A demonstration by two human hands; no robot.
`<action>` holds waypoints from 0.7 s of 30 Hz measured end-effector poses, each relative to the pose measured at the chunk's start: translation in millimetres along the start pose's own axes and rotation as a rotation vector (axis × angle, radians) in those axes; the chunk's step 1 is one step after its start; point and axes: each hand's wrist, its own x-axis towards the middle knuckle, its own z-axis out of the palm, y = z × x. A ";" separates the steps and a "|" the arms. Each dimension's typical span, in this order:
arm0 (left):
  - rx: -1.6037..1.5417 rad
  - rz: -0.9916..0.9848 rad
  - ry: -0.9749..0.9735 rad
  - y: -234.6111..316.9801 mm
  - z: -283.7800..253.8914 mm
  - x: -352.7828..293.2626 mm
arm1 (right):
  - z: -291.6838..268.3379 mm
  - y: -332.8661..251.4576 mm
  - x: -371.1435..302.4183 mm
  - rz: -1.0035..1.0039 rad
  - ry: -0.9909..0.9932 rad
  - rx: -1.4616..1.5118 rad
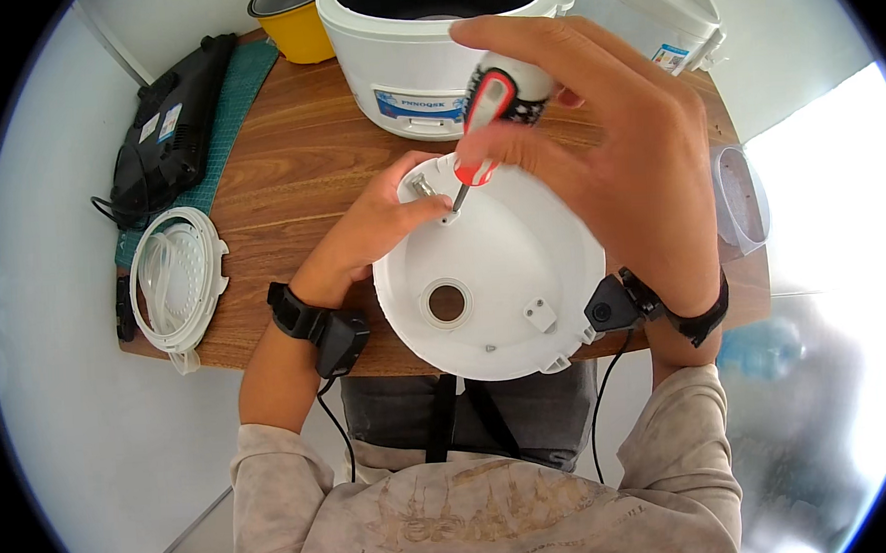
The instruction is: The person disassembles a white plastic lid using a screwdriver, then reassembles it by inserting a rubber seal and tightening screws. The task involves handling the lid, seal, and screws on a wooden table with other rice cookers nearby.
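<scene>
A round white plastic lid (pixel 521 242) lies with its hollow side up at the table's near edge. It has a round hole low on its left. My left hand (pixel 385 214) is closed on the lid's upper left rim, its thumb pressed inside beside a small metal fitting (pixel 421 184). Above the lid, my right hand (pixel 637 146) grips a screwdriver (pixel 495 94) with a red and white handle, fingers round its upper end and thumb against its side. The screwdriver's shaft slants down, its tip at a small post by my left thumb.
A white rice cooker body (pixel 418 83) stands open behind the lid, near a yellow pot (pixel 300 32) and a white outer lid (pixel 640 11). Left are a perforated white ring cover (pixel 177 275), a black device (pixel 170 126) and a green mat (pixel 243 87). A clear container (pixel 739 196) sits right.
</scene>
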 end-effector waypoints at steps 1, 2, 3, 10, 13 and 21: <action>-0.005 -0.021 0.004 2.1 1.3 -0.1 | -1.3 -2.2 -0.1 0.066 -0.016 -0.025; -0.022 -0.014 0.001 0.3 0.2 -0.6 | -0.6 -0.3 0.1 0.041 -0.021 0.025; -0.039 -0.006 -0.001 -2.4 -0.9 -0.8 | -0.4 3.0 0.4 0.017 -0.025 0.076; 0.001 0.048 0.007 1.5 1.6 -5.2 | -1.7 0.4 1.0 -0.183 -0.057 0.011; 0.004 0.067 0.025 -2.6 1.2 -2.5 | -7.4 -1.2 -0.7 -0.083 -0.067 -0.093; -0.026 0.060 -0.008 -7.1 -2.1 1.5 | 1.3 2.6 -2.8 -0.087 -0.045 0.001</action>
